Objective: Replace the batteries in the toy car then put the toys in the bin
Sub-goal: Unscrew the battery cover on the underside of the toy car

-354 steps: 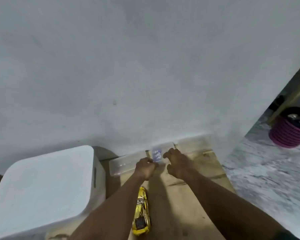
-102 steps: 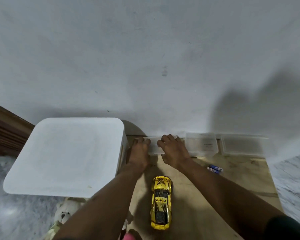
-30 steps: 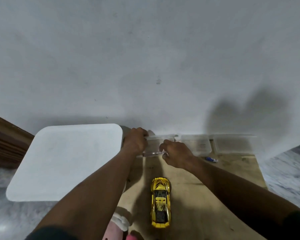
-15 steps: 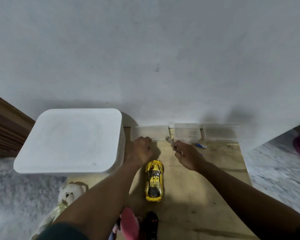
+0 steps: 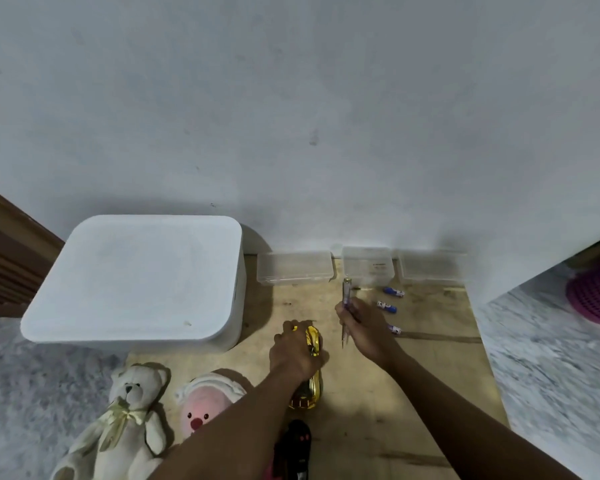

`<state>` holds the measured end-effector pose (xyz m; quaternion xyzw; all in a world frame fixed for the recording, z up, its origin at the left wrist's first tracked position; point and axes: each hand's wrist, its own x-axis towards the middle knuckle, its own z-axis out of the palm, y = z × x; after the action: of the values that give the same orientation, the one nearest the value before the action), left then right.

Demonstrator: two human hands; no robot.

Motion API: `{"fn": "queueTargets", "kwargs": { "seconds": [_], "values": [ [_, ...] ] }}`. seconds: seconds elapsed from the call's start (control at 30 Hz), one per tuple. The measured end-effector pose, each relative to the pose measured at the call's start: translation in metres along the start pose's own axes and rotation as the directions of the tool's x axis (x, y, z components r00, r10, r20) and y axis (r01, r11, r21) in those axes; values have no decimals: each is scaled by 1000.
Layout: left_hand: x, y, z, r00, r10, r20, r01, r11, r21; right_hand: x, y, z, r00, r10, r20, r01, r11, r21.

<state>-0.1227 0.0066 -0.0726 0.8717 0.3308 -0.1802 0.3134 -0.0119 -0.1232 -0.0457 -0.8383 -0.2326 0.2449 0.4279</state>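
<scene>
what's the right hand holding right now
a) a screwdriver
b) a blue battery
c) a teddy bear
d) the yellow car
a: the right hand is closed around a slim screwdriver, tip pointing down, while the left hand rests on the yellow toy car and the batteries lie loose on the board.

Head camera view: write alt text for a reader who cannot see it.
A person's left hand grips a yellow toy car on a wooden board while the right hand holds a screwdriver. Three blue batteries and three clear boxes lie beyond; a closed white bin and two plush toys sit left.
</scene>
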Motion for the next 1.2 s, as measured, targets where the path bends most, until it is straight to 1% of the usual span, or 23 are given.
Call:
{"fn": "queueTargets", "kwargs": {
  "seconds": [0.07,0.13,0.2,0.27,0.3,0.37,0.5,0.57,0.63,0.73,0.8,0.9,0.97,1.07,1.13,1.2],
  "values": [
    [-1,0,-5,1000,-2,-6,1,989,-151,-5,-8,2,999,-30,-35,31,999,17],
    [-2,0,-15,1000,-16,-17,9,939,-343,-10,-20,1,996,-13,-91,20,997,72],
    [-5,-2,-26,999,-42,-11,30,838,-544,-15,-33,-1,991,14,-133,5,989,146],
    [-14,-5,-39,999,-45,10,38,702,-711,-20,-47,-4,984,2,-179,34,979,199],
    [-21,-6,-47,999,-38,23,42,631,-775,-23,-53,-5,980,-2,-200,46,975,216],
    [-34,-11,-56,998,-24,59,63,524,-849,-29,-65,-8,975,-3,-224,59,968,244],
    [-58,-27,-71,995,29,91,75,349,-934,-48,-94,-4,964,-19,-265,100,949,298],
    [-72,-33,-78,991,96,91,65,241,-968,-60,-108,2,961,-24,-276,119,936,330],
    [-85,-36,-87,981,176,82,53,163,-985,-72,-120,10,961,-34,-276,137,922,362],
    [-97,-42,-98,970,234,65,38,118,-992,-86,-135,19,955,-58,-289,166,917,363],
    [-103,-45,-104,965,254,65,47,77,-996,-94,-144,23,943,-61,-328,186,913,364],
    [-109,-46,-112,951,301,68,76,-18,-997,-103,-157,25,922,-86,-379,229,907,352],
    [-113,-46,-116,939,339,63,84,-47,-995,-106,-165,25,911,-120,-394,264,904,336],
    [-121,-47,-119,921,387,38,63,-53,-997,-108,-175,22,905,-156,-396,293,903,314],
    [-128,-47,-124,940,341,31,41,-21,-999,-110,-182,20,903,-166,-395,313,885,344],
    [-134,-48,-127,954,288,80,78,18,-997,-111,-188,18,902,-175,-394,321,882,344]
  ]
}}
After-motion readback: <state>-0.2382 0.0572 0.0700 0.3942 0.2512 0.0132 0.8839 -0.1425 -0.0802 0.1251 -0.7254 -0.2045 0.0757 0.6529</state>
